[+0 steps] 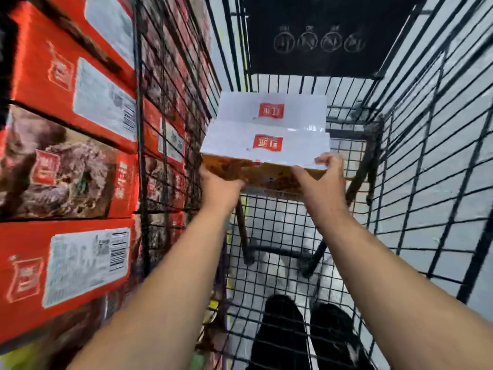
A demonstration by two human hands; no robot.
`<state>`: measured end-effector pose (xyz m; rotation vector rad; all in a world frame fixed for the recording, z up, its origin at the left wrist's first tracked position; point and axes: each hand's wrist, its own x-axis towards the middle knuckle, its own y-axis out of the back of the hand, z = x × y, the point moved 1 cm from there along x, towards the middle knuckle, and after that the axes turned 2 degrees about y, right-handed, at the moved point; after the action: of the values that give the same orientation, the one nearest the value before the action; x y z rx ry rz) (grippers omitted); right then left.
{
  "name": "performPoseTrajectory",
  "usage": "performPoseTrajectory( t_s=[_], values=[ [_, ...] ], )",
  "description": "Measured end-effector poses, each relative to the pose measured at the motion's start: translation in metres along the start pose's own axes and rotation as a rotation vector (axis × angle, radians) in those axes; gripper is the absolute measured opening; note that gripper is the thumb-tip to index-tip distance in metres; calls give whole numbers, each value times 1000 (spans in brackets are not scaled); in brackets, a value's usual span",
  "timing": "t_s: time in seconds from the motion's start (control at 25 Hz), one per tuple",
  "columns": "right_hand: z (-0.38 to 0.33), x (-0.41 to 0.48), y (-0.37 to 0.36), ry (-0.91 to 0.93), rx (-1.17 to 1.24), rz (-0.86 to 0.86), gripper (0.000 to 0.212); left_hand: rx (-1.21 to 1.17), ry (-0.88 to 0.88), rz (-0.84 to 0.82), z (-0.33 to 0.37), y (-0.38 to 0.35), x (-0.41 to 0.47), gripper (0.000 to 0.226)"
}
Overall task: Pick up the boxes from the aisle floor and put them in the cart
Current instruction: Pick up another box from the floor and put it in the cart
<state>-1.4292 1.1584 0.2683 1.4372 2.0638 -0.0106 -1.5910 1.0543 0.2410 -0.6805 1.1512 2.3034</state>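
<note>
While the frame is motion-blurred, the main items can still be made out. Most of the view is taken up by a black wire cart, looked into from above, w/ mesh walls at L and R and a mesh bottom. Pale grey floor is seen through the R wall. A stack of red boxes fills the L side. Some are seen bare and others through the mesh, so whether they sit inside the cart cannot be told. White labels w/ barcodes and a food photo are shown on them. A black panel w/ four round chalk-like icons is fixed at the far end, above the mesh.

A white-topped box is held up in mid-air, above the cart bottom and near the L wall, resting on nothing. A seam runs across its top, so whether it is one box or two side by side cannot be told. Its near side is brown-orange.

It is gripped at its near edge by both hands. The left hand is placed at the near L corner, its fingers passed beneath and hidden. The right hand is clamped on the near R corner, thumb over the top edge, fingers below.

Two black shoes are seen through the mesh at the bottom. Two small red logos are printed on the white top.
</note>
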Motion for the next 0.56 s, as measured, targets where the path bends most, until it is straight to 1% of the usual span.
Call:
performPoseTrajectory(
  t_s=[0.16, 0.24, 0.36, 0.4, 0.44, 0.48, 0.56],
  values=[
    [11, 17, -13, 57, -29, 41, 36, -20, 49, -33, -2, -15, 20, 98],
    [19, 22, -18, 90, -67, 16, 38, -30, 90, -56, -7, -21, 25, 93],
    [29, 27, -22, 75, -115, -28, 34, -58, 103, -54, -7, -25, 24, 78],
    [30, 29, -22, 69, -115, -40, 33, -84, 102, -57, -6, -25, 24, 77],
    [31, 31, -21, 66, -107, -51, 33, -111, 94, -66, -5, -25, 24, 80],
    [31, 32, -20, 67, -116, -63, 33, -151, 82, -69, -3, -25, 20, 90],
    [25, 29, -15, 71, -156, -74, 33, -183, 83, -86, 3, -20, 7, 116]
  ],
)
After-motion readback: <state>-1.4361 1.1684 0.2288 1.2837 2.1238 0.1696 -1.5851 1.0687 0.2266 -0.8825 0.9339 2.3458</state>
